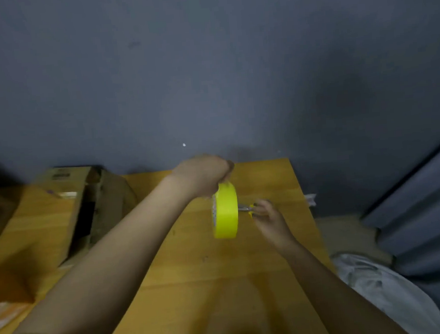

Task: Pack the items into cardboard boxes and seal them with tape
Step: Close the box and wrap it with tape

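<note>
Yellow tape (225,210) on a big roll hung in the air over the wooden table (195,269). The left hand (203,174) held it from the top, with its fingers curled tight round the upper edge of the roll. The roll stood on its edge, so its flat yellow band faced the camera. It did not touch the table.

Just to the right of the roll was the right hand (269,219). Its fingers were curled round a small tool (246,209) with a bit of grey metal and a bit of yellow on it. The tool was too blurry to say what it was. Its tip pointed left at the roll and was very close to it.

On the left side of the table lay a cardboard box (59,219). Its top flaps were not fully shut, and a dark gap showed between them. The inside was too dark to see. Nearer on the left was another brown cardboard shape (4,284), but it was blurry.

Behind the table stood a dark blue-grey wall (205,62). On the right hung a grey-blue curtain (428,216), and some pale cloth (381,291) lay low by the near right edge of the table.
</note>
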`<act>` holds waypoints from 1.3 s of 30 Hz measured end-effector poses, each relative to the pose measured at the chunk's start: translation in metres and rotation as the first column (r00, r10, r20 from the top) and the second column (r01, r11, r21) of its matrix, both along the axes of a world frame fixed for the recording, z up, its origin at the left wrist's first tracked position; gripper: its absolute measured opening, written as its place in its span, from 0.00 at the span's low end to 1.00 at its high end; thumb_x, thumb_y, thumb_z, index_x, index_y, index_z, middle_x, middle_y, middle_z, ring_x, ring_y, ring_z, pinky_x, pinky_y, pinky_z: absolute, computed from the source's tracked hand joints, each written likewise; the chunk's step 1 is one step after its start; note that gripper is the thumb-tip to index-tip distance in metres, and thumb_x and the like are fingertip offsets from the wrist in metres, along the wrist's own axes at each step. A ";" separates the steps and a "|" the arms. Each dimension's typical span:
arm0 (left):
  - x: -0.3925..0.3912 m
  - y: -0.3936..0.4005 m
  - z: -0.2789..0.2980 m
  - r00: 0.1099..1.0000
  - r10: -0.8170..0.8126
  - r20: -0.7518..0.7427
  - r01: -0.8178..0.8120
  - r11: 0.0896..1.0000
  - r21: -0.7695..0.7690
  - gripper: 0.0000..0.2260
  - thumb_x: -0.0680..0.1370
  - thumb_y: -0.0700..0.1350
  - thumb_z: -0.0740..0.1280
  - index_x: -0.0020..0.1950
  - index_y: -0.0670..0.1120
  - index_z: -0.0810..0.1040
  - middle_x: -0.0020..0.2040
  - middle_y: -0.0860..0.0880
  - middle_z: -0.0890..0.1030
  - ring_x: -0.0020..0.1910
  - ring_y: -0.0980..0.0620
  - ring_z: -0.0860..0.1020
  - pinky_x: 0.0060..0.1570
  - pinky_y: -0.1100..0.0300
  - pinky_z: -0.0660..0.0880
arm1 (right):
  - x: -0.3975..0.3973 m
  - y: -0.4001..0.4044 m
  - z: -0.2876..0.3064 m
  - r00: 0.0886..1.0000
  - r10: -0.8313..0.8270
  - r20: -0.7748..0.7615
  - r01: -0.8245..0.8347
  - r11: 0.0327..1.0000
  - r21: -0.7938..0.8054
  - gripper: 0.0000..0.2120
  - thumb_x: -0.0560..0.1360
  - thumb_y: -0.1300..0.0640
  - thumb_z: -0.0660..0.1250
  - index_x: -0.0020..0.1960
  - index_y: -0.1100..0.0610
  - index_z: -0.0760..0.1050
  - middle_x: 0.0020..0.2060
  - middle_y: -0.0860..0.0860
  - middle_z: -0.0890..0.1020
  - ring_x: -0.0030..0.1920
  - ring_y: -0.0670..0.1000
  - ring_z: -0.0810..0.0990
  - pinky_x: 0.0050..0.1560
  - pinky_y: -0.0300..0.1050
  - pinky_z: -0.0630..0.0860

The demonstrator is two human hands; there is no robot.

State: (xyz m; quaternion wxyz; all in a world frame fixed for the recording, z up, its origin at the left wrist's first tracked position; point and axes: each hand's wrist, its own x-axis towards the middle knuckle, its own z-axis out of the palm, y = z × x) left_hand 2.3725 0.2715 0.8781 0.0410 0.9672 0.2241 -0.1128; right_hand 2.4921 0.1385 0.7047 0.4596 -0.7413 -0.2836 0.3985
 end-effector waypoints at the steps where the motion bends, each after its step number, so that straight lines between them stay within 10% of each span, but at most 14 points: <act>1: -0.006 0.005 0.006 0.999 0.012 0.030 -0.013 1.000 0.026 0.14 0.70 0.30 0.63 0.45 0.49 0.68 0.45 0.48 0.78 0.49 0.45 0.78 0.34 0.57 0.65 | -0.001 0.013 0.004 1.000 -0.024 -0.008 0.024 0.999 0.036 0.24 0.78 0.67 0.63 0.73 0.59 0.63 0.65 0.56 0.71 0.58 0.53 0.75 0.48 0.42 0.70; 7: -0.062 0.027 0.045 0.962 0.066 0.264 -0.100 0.988 0.116 0.10 0.73 0.34 0.62 0.51 0.46 0.75 0.51 0.47 0.79 0.51 0.44 0.79 0.47 0.52 0.74 | -0.032 0.072 0.028 0.930 -0.048 -0.365 0.083 0.993 0.081 0.42 0.70 0.59 0.75 0.76 0.46 0.54 0.69 0.53 0.67 0.68 0.56 0.70 0.67 0.55 0.68; 13: -0.128 0.040 0.074 0.884 0.130 0.449 -0.151 0.989 0.010 0.15 0.70 0.29 0.58 0.49 0.45 0.76 0.47 0.49 0.81 0.44 0.52 0.81 0.40 0.60 0.71 | -0.106 0.107 0.035 0.557 0.139 -0.819 0.051 0.978 0.201 0.14 0.76 0.58 0.65 0.61 0.53 0.72 0.56 0.53 0.79 0.54 0.54 0.78 0.52 0.50 0.75; 16: -0.166 0.057 0.075 0.851 0.162 0.500 -0.170 0.985 -0.030 0.15 0.72 0.27 0.58 0.50 0.43 0.76 0.47 0.49 0.81 0.44 0.54 0.82 0.40 0.61 0.74 | -0.144 0.126 0.045 0.529 0.186 -0.828 0.086 0.959 0.271 0.10 0.74 0.58 0.65 0.55 0.57 0.76 0.47 0.54 0.84 0.48 0.53 0.82 0.46 0.49 0.79; 23: -0.280 0.120 0.055 0.686 0.404 0.605 -0.222 0.908 -0.356 0.05 0.79 0.35 0.63 0.48 0.38 0.78 0.41 0.46 0.82 0.41 0.53 0.81 0.43 0.62 0.76 | -0.209 0.166 0.064 0.770 -0.046 -0.636 0.313 0.896 0.314 0.14 0.72 0.64 0.69 0.58 0.62 0.76 0.48 0.59 0.81 0.51 0.60 0.79 0.55 0.60 0.74; 29: -0.352 0.165 0.017 0.596 0.571 0.564 -0.087 0.744 -0.662 0.05 0.79 0.33 0.63 0.52 0.35 0.77 0.43 0.45 0.81 0.39 0.64 0.80 0.43 0.71 0.76 | -0.263 0.177 0.090 0.942 -0.290 -0.170 0.336 0.823 0.458 0.16 0.69 0.67 0.73 0.50 0.52 0.74 0.38 0.48 0.79 0.37 0.46 0.77 0.35 0.37 0.74; 39: -0.366 0.205 -0.055 0.575 0.741 0.345 0.221 0.266 -0.938 0.13 0.78 0.30 0.62 0.59 0.44 0.75 0.61 0.47 0.79 0.59 0.53 0.79 0.56 0.64 0.76 | -0.275 0.184 0.135 0.809 -0.336 0.483 0.092 0.883 0.460 0.20 0.64 0.66 0.75 0.49 0.52 0.72 0.43 0.50 0.78 0.43 0.51 0.76 0.41 0.40 0.68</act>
